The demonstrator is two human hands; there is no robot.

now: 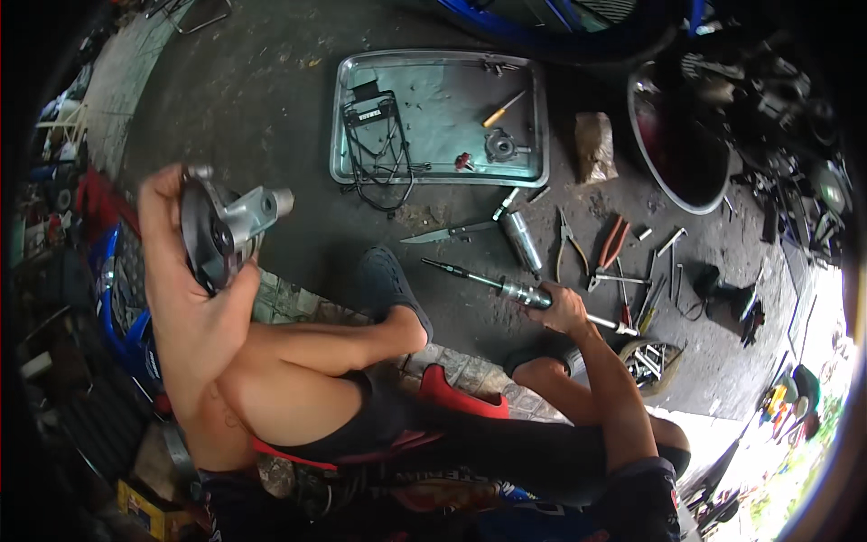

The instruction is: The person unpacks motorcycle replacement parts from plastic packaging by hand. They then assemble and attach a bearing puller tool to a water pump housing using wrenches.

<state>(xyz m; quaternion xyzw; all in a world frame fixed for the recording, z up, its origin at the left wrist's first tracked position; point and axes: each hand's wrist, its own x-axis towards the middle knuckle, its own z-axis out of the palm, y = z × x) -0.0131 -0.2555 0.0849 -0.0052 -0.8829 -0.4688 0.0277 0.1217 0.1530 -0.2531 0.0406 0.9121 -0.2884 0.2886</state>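
My left hand [194, 298] is raised at the left, its fingers wrapped round a metal machine part [248, 217] with a dark round body and a grey housing ending in a short tube. Low over the floor, my right hand [562, 310] grips a long driver-like tool [515, 291] by its dark handle. Its metal shaft narrows to a slim tip pointing left. Above that tool lies a silver cylinder [521, 239]. A knife [450, 233] rests just left of the cylinder. To the right of the cylinder are pliers [567, 242] and red-handled pliers [614, 242].
A metal tray [339, 135] holds a black bracket [372, 131], a screwdriver [502, 110] and a small round metal part [501, 144]. Beside it stand a brown packet [594, 149] and a large basin [664, 185]. Near my right foot sits a bowl [673, 366] of sockets.
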